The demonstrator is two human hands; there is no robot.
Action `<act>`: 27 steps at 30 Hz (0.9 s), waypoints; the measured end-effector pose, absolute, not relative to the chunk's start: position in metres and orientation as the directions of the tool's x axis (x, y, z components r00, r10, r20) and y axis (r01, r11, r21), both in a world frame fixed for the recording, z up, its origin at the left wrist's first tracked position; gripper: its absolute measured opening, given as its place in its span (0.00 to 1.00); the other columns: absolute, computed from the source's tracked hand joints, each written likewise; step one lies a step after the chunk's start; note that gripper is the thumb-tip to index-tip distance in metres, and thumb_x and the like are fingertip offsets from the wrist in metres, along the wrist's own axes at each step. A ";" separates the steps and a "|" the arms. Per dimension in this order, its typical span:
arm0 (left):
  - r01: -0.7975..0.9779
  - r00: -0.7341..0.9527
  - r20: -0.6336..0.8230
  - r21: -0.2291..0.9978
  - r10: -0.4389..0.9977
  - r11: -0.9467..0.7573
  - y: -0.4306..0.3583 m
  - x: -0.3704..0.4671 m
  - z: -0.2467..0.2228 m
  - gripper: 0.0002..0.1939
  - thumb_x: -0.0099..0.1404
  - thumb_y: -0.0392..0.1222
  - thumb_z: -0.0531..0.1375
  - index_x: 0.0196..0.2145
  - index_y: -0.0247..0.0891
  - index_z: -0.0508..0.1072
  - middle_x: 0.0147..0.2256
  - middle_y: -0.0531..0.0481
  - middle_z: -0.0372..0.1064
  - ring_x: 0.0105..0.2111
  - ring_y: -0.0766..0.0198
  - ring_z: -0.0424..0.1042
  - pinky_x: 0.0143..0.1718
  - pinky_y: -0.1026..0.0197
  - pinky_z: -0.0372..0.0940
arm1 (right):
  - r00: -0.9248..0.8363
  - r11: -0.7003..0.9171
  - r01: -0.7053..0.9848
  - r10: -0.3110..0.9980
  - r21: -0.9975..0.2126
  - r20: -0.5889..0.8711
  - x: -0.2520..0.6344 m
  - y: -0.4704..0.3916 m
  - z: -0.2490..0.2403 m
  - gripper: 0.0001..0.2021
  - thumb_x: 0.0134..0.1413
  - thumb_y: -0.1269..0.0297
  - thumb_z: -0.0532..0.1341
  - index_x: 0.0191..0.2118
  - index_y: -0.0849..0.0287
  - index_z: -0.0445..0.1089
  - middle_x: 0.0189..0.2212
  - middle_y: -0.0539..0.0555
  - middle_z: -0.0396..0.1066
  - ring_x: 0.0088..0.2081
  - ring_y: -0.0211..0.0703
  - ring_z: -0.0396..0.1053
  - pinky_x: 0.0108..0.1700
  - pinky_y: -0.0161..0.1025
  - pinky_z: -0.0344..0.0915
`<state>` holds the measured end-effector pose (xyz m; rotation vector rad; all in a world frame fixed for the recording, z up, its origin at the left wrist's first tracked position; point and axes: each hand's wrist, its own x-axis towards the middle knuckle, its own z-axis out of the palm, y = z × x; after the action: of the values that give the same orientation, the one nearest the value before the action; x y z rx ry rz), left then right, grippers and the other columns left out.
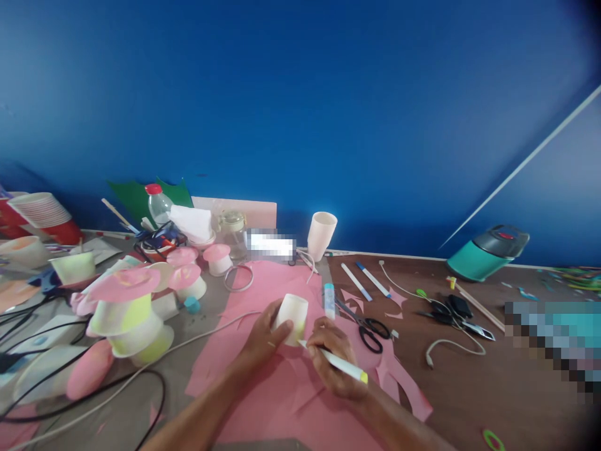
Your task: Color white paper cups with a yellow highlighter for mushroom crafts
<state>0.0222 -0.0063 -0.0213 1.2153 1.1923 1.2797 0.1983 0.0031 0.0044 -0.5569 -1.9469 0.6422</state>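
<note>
In the head view my left hand is wrapped round a small white paper cup, tilted above a sheet of pink paper. A yellow tint shows on the lower part of the cup. My right hand grips a white marker with a yellow end. Its tip meets or nearly meets the cup's lower right side; I cannot tell which. Just beyond my right hand lie a glue stick with a blue cap and black-handled scissors.
Cups with pink paper tops, some tinted yellow, stand at left among black cables. Behind are a glass jar and a tall pale cup. Two more markers, a white cable and a teal flask are at right.
</note>
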 end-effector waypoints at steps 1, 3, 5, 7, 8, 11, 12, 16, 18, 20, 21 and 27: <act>-0.021 -0.032 0.052 0.998 0.998 -0.053 -0.006 0.022 -0.021 0.24 0.58 0.48 0.61 0.51 0.37 0.66 0.44 0.43 0.70 0.43 0.52 0.68 0.43 0.55 0.63 | -0.431 0.758 0.100 0.616 -0.644 0.659 0.198 0.003 0.005 0.06 0.51 0.72 0.54 0.28 0.54 0.62 0.20 0.49 0.63 0.27 0.43 0.62 0.32 0.43 0.63; -0.016 -0.030 0.056 0.998 0.998 -0.056 -0.006 0.022 -0.021 0.24 0.58 0.49 0.61 0.50 0.36 0.66 0.44 0.43 0.70 0.43 0.52 0.68 0.43 0.55 0.63 | -0.425 0.761 0.093 0.614 -0.642 0.665 0.198 0.002 0.006 0.06 0.51 0.73 0.54 0.28 0.54 0.62 0.20 0.49 0.63 0.26 0.43 0.62 0.32 0.43 0.63; -0.014 -0.031 0.047 0.999 0.998 -0.047 -0.006 0.022 -0.021 0.25 0.58 0.49 0.61 0.51 0.36 0.66 0.45 0.43 0.69 0.44 0.52 0.68 0.44 0.55 0.63 | -0.394 0.757 0.106 0.628 -0.645 0.671 0.198 0.003 0.004 0.06 0.51 0.73 0.55 0.30 0.55 0.63 0.21 0.50 0.64 0.27 0.43 0.62 0.31 0.42 0.62; -0.015 -0.032 0.035 0.999 0.999 -0.035 -0.006 0.022 -0.021 0.25 0.59 0.48 0.60 0.51 0.36 0.65 0.46 0.43 0.69 0.44 0.53 0.68 0.44 0.56 0.63 | -0.376 0.751 0.118 0.639 -0.650 0.671 0.198 0.003 0.002 0.05 0.51 0.73 0.55 0.31 0.55 0.64 0.22 0.51 0.65 0.28 0.43 0.62 0.30 0.41 0.62; -0.017 -0.033 0.031 0.999 0.999 -0.032 -0.006 0.022 -0.021 0.25 0.59 0.48 0.60 0.51 0.36 0.65 0.46 0.43 0.69 0.44 0.53 0.68 0.44 0.56 0.63 | -0.383 0.749 0.117 0.640 -0.653 0.666 0.199 0.003 0.001 0.05 0.51 0.73 0.55 0.30 0.55 0.64 0.22 0.50 0.64 0.28 0.43 0.62 0.30 0.40 0.62; -0.017 -0.035 0.041 0.999 0.999 -0.042 -0.007 0.023 -0.020 0.25 0.59 0.49 0.60 0.52 0.36 0.65 0.45 0.44 0.69 0.44 0.54 0.68 0.43 0.57 0.64 | -0.434 0.741 0.096 0.632 -0.665 0.642 0.199 0.004 0.000 0.05 0.51 0.73 0.55 0.28 0.55 0.63 0.20 0.49 0.63 0.26 0.42 0.61 0.28 0.39 0.61; -0.022 -0.033 0.040 0.999 0.999 -0.040 -0.007 0.023 -0.020 0.25 0.59 0.49 0.60 0.52 0.36 0.64 0.45 0.44 0.69 0.43 0.54 0.68 0.42 0.57 0.64 | -0.447 0.738 0.087 0.630 -0.670 0.635 0.199 0.004 0.000 0.05 0.51 0.73 0.55 0.28 0.55 0.63 0.19 0.49 0.62 0.26 0.41 0.61 0.28 0.38 0.60; -0.031 -0.031 0.020 0.999 0.999 -0.021 -0.008 0.023 -0.019 0.25 0.59 0.49 0.60 0.52 0.35 0.64 0.45 0.44 0.69 0.44 0.55 0.67 0.43 0.58 0.64 | -0.402 0.720 0.108 0.662 -0.686 0.632 0.201 0.004 0.002 0.05 0.53 0.72 0.54 0.29 0.57 0.64 0.22 0.50 0.63 0.26 0.40 0.62 0.27 0.38 0.61; -0.028 -0.028 0.022 0.999 0.999 -0.022 -0.008 0.023 -0.020 0.25 0.59 0.48 0.60 0.52 0.35 0.64 0.45 0.44 0.69 0.44 0.55 0.67 0.43 0.58 0.64 | -0.390 0.709 0.131 0.679 -0.693 0.622 0.201 0.004 0.002 0.05 0.54 0.72 0.54 0.29 0.57 0.64 0.23 0.50 0.62 0.26 0.40 0.62 0.27 0.38 0.61; -0.033 -0.022 0.027 0.999 0.999 -0.028 -0.008 0.023 -0.021 0.25 0.60 0.49 0.59 0.52 0.36 0.64 0.46 0.44 0.69 0.44 0.55 0.67 0.43 0.58 0.64 | -0.424 0.714 0.121 0.665 -0.690 0.615 0.201 0.004 0.002 0.06 0.54 0.71 0.54 0.28 0.57 0.63 0.22 0.49 0.62 0.26 0.40 0.62 0.28 0.38 0.61; -0.034 -0.020 0.029 0.999 0.999 -0.030 -0.008 0.022 -0.021 0.25 0.60 0.49 0.59 0.52 0.36 0.64 0.45 0.44 0.69 0.44 0.55 0.67 0.43 0.58 0.64 | -0.441 0.719 0.112 0.655 -0.686 0.614 0.201 0.004 0.002 0.06 0.54 0.71 0.54 0.28 0.56 0.63 0.21 0.49 0.62 0.26 0.40 0.62 0.28 0.38 0.61; -0.019 -0.012 0.025 0.999 1.000 -0.025 -0.008 0.022 -0.021 0.26 0.60 0.49 0.59 0.53 0.36 0.63 0.46 0.44 0.68 0.45 0.54 0.67 0.43 0.57 0.63 | -0.359 0.712 0.162 0.687 -0.683 0.632 0.199 0.004 0.001 0.04 0.55 0.70 0.54 0.32 0.57 0.65 0.23 0.49 0.64 0.25 0.39 0.63 0.27 0.37 0.62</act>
<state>0.0221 -0.0077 -0.0213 1.2078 1.1917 1.2457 0.1991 0.0042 0.0012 -0.6582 -1.8906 0.6402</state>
